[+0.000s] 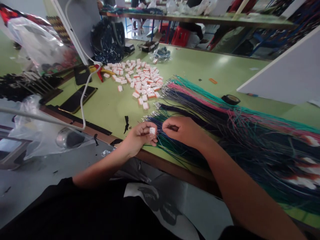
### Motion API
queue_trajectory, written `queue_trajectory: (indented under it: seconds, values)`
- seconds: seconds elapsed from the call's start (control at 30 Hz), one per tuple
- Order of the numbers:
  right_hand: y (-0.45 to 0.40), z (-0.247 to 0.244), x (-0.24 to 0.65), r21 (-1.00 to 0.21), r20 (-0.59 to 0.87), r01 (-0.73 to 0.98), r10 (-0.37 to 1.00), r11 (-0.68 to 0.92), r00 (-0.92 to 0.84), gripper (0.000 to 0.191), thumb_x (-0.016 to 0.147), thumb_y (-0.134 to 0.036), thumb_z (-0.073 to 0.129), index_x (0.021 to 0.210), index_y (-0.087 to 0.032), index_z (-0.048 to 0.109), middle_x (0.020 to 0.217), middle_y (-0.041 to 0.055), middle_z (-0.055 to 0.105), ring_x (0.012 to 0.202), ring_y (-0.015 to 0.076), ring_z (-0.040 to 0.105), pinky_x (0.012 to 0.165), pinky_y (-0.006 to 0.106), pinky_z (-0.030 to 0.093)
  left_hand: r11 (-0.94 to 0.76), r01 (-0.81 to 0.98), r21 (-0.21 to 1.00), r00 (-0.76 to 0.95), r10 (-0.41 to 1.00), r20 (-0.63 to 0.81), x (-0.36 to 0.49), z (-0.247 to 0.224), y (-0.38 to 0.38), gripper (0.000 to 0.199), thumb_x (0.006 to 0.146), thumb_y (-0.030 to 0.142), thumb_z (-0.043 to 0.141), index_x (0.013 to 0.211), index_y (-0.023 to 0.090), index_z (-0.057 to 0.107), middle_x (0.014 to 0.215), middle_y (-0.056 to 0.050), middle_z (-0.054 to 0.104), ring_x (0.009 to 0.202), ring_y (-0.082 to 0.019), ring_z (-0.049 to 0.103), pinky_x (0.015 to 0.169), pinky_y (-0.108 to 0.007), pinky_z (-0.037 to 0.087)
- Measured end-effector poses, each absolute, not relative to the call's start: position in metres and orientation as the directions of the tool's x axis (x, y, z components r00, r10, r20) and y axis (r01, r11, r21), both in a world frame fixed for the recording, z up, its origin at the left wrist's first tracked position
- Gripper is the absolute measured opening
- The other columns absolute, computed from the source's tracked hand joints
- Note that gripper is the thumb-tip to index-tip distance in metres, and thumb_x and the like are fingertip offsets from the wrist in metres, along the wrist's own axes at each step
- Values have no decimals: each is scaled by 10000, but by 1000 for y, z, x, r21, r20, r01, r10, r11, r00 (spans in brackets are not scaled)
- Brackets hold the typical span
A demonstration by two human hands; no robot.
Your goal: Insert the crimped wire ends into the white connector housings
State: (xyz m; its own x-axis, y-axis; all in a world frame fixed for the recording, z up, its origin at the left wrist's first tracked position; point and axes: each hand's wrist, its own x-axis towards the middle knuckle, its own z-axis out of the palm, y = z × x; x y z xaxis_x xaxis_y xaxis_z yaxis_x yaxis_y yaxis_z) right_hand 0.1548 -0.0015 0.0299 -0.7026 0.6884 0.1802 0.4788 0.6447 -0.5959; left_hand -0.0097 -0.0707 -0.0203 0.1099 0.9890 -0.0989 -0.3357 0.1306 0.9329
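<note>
hands near each other, not touching, in the head view. left hand (143, 134) pinches a small white connector (152, 130) over the table (112, 108), by its front edge; right hand (183, 131), just beside it, has fingers closed on a thin wire (160, 130). loose connectors (147, 80) lie beyond, wire bundles (197, 100) rightward. best practice, probably: connector steady and square — wire gripped near its tip, lined up straight, never forced while bent.
</note>
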Motion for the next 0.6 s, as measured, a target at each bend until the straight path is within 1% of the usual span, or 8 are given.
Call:
queue_trajectory:
  seconds: [0.13, 0.23, 0.33, 0.43, 0.5, 0.6]
  values:
    - [-2, 27, 152, -471, 219, 512, 658, 718, -721, 110, 707, -158, 512, 635, -196, 585, 596, -24, 576, 548, 92, 459, 563, 232, 324, 141, -322, 936, 113, 988, -110, -10, -22, -70, 217, 689, 203, 678, 857, 176, 543, 639, 30, 583, 596, -95, 587, 571, -231, 508]
    - [-3, 24, 152, -357, 262, 520, 618, 776, -741, 121, 729, -152, 497, 650, -193, 578, 636, 3, 594, 613, 119, 485, 606, 250, 338, 142, -332, 932, 107, 988, -113, -10, -22, -70, 224, 691, 203, 678, 867, 176, 543, 640, 30, 581, 583, -93, 585, 558, -231, 501]
    - [-3, 19, 152, -239, 305, 499, 552, 833, -776, 159, 770, -151, 461, 664, -193, 572, 671, 29, 609, 684, 147, 509, 638, 268, 348, 149, -363, 920, 100, 988, -120, -10, -23, -69, 226, 688, 194, 679, 871, 169, 549, 629, 30, 580, 560, -90, 579, 531, -222, 488]
    - [-3, 14, 152, -135, 319, 453, 471, 881, -822, 196, 810, -149, 434, 687, -194, 580, 701, 45, 621, 725, 162, 517, 635, 278, 345, 170, -388, 906, 112, 984, -137, -11, -22, -69, 239, 665, 198, 699, 858, 161, 564, 630, 23, 592, 529, -83, 568, 485, -204, 463]
    - [-4, 11, 152, -92, 323, 428, 433, 899, -842, 207, 823, -138, 429, 703, -189, 589, 717, 54, 628, 729, 166, 516, 625, 282, 341, 184, -393, 901, 122, 981, -148, -12, -22, -68, 251, 646, 212, 716, 844, 157, 573, 636, 18, 600, 514, -80, 560, 459, -197, 447]
    - [-3, 7, 151, -77, 340, 410, 410, 909, -846, 221, 834, -135, 423, 707, -183, 597, 711, 56, 628, 711, 164, 510, 617, 285, 345, 189, -399, 897, 123, 981, -151, -13, -22, -69, 249, 633, 230, 726, 820, 153, 580, 634, 12, 601, 503, -81, 553, 437, -197, 437]
